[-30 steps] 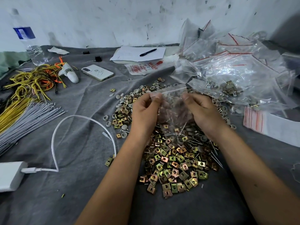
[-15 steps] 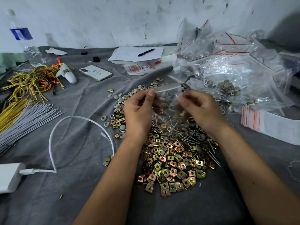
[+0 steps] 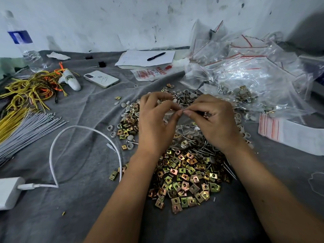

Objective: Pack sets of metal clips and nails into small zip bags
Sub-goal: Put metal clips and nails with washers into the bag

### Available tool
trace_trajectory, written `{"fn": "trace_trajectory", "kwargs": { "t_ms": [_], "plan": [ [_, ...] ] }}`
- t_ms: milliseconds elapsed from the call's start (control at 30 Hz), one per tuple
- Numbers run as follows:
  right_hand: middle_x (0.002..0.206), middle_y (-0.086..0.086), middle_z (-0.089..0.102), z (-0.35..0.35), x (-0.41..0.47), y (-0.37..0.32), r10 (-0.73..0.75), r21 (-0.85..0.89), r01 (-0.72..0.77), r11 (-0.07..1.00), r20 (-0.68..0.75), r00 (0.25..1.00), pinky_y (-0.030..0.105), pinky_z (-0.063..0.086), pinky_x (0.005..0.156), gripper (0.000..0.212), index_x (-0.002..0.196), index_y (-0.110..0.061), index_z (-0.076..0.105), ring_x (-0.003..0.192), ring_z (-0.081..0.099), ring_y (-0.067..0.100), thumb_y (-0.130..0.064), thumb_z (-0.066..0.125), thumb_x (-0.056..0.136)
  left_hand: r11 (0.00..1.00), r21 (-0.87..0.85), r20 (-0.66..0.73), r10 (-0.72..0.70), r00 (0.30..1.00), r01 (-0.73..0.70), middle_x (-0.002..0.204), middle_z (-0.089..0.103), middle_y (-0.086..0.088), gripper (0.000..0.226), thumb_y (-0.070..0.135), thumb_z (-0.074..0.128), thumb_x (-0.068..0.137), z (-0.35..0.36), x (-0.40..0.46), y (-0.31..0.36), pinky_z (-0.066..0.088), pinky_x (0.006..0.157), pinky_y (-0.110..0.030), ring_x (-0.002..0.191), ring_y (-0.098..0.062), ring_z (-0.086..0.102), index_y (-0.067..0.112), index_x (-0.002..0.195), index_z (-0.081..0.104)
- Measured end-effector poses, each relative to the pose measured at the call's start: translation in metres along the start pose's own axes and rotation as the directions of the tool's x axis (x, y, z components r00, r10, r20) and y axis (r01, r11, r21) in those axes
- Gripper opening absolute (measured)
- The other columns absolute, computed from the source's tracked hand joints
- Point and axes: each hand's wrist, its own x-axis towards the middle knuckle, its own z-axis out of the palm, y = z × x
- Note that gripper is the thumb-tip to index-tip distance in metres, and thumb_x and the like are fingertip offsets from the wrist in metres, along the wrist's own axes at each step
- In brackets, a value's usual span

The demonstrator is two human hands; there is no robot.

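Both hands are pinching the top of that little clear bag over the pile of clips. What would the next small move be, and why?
Probably running the pinch outward along the strip to seal it. The left hand and right hand meet fingertip to fingertip at the top edge of the small zip bag, which hangs below holding nails and clips. Whether the strip is already shut is unclear.

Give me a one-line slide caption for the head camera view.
Both hands, left hand and right hand, pinch a small zip bag above a pile of metal clips.
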Motion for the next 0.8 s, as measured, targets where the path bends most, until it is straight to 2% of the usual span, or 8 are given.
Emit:
{"fn": "trace_trajectory", "kwargs": {
  "t_ms": [67, 167, 400, 567, 733, 800],
  "plan": [
    [0.086, 0.005, 0.072, -0.001, -0.0001, 0.0015, -0.015, -0.007, 0.015, 1.0, 0.002, 1.0, 0.04, 0.055, 0.063, 0.01, 0.095, -0.003, 0.08, 0.076, 0.067, 0.018, -0.011, 0.079, 0.088, 1.0, -0.001, 0.032, 0.006, 0.999, -0.006, 0.113, 0.067, -0.001, 0.008, 0.02, 0.082, 0.088, 0.0008, -0.0006, -0.0023, 0.035, 0.093, -0.024, 0.114, -0.024, 0.053, 0.014, 0.09, 0.077],
    [0.087, 0.003, 0.073, -0.0022, -0.0004, 0.0025, 0.004, 0.03, -0.004, 1.0, -0.021, 1.0, 0.04, 0.057, 0.065, 0.011, 0.095, -0.006, 0.081, 0.078, 0.069, 0.017, -0.012, 0.082, 0.086, 1.0, -0.006, 0.086, 0.01, 0.996, -0.009, 0.112, 0.068, -0.001, 0.009, 0.017, 0.082, 0.086, 0.0025, -0.0003, -0.0031, 0.034, 0.094, -0.02, 0.115, -0.025, 0.052, 0.013, 0.09, 0.076],
    [0.092, 0.001, 0.074, -0.0029, -0.0005, 0.0008, -0.007, 0.012, 0.007, 1.0, 0.025, 1.0, 0.032, 0.057, 0.076, 0.012, 0.101, -0.007, 0.08, 0.086, 0.069, 0.011, -0.009, 0.077, 0.09, 0.998, -0.058, 0.073, -0.028, 0.997, 0.032, 0.106, 0.07, 0.002, 0.009, 0.01, 0.084, 0.083, 0.001, 0.0008, 0.0, 0.034, 0.093, -0.016, 0.111, -0.025, 0.054, 0.011, 0.083, 0.076],
    [0.084, 0.0, 0.072, -0.0053, 0.0002, -0.0022, 0.007, -0.019, -0.006, 1.0, 0.037, 0.999, 0.029, 0.055, 0.07, 0.009, 0.094, -0.007, 0.08, 0.077, 0.067, 0.011, -0.012, 0.08, 0.087, 1.0, -0.025, 0.11, -0.015, 0.994, 0.018, 0.108, 0.072, 0.002, 0.008, 0.016, 0.083, 0.086, 0.0015, 0.0, 0.0011, 0.038, 0.095, -0.025, 0.112, -0.023, 0.054, 0.011, 0.089, 0.076],
    [0.082, -0.003, 0.069, -0.0049, -0.0005, -0.0023, 0.012, -0.039, -0.01, 0.999, 0.077, 0.997, 0.021, 0.047, 0.07, 0.007, 0.091, -0.007, 0.078, 0.076, 0.062, 0.008, -0.014, 0.078, 0.089, 0.998, -0.06, 0.138, -0.016, 0.99, 0.025, 0.108, 0.072, 0.004, 0.007, 0.015, 0.083, 0.084, 0.0014, 0.0006, 0.0005, 0.034, 0.094, -0.014, 0.112, -0.02, 0.052, 0.013, 0.085, 0.076],
    [0.083, -0.005, 0.066, -0.0036, -0.0009, -0.0017, 0.027, -0.032, -0.025, 0.999, 0.075, 0.997, 0.016, 0.044, 0.071, 0.006, 0.093, -0.007, 0.077, 0.077, 0.06, 0.005, -0.012, 0.076, 0.09, 0.997, -0.056, 0.156, -0.034, 0.987, 0.043, 0.107, 0.073, 0.005, 0.008, 0.018, 0.083, 0.085, -0.0001, 0.0019, -0.0013, 0.036, 0.093, -0.016, 0.111, -0.017, 0.053, 0.015, 0.086, 0.076]
  ]
}}
